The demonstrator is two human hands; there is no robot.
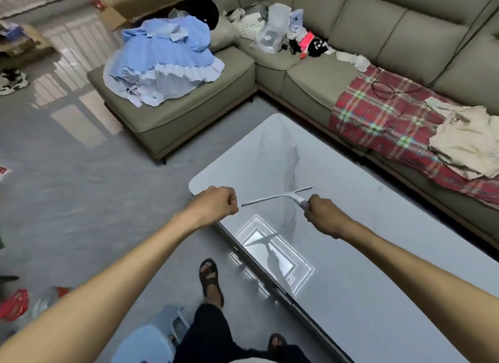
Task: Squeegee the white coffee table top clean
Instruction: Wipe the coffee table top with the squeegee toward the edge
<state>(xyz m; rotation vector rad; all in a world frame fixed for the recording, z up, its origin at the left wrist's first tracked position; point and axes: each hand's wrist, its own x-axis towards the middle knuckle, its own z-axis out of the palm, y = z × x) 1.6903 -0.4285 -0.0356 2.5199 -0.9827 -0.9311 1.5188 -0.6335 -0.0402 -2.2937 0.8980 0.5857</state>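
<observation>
Grey-green sofa (310,73) seating wrapped two sides of the white coffee table (364,268), whose glossy top mirrored the tool held above it. Over the top's left part was the squeegee (270,198), its blade crosswise. The right hand (322,216) had its fingers curled tight round the handle, and the blade stood out beyond the knuckles, away from the person. The left hand (216,202) was a closed fist holding nothing, just beside the blade's left tip.
</observation>
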